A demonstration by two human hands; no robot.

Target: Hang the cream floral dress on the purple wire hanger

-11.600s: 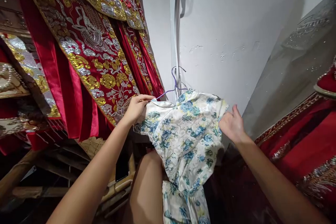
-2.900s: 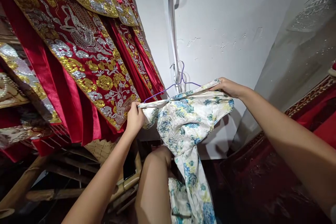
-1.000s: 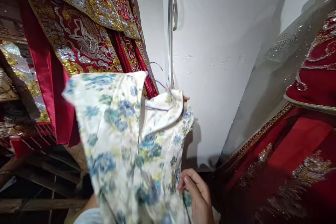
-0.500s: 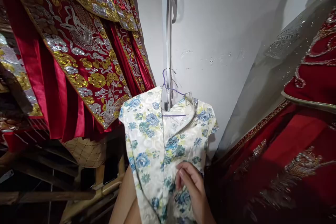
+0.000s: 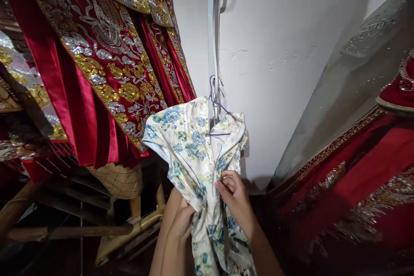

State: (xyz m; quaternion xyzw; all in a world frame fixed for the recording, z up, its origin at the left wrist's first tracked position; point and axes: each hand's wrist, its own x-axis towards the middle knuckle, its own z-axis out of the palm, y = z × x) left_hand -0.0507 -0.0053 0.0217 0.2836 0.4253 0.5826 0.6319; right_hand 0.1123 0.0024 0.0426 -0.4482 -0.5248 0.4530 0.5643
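Observation:
A cream dress with blue and green flowers (image 5: 190, 151) hangs on a purple wire hanger (image 5: 223, 105), its collar open to the right. At its left side edge my left hand (image 5: 183, 219) is closed, with the fingertips tucked behind the cloth. The front edge below the collar is pinched between the thumb and fingers of my right hand (image 5: 232, 187). Folds run down the dress between both hands. The hanger hooks on a pale metal upright (image 5: 214, 39) against the wall.
Red gowns with gold and silver embroidery (image 5: 106, 60) hang at the left. Beneath them is a bamboo or wooden chair (image 5: 145, 224) with a woven tan item (image 5: 119, 179). A red beaded gown (image 5: 355, 172) and sheer fabric fill the right side, beside the white wall (image 5: 274, 17).
My left hand has come into view and gripped the dress's left side. My right hand has moved up to the front edge. The dress is now bunched and twisted.

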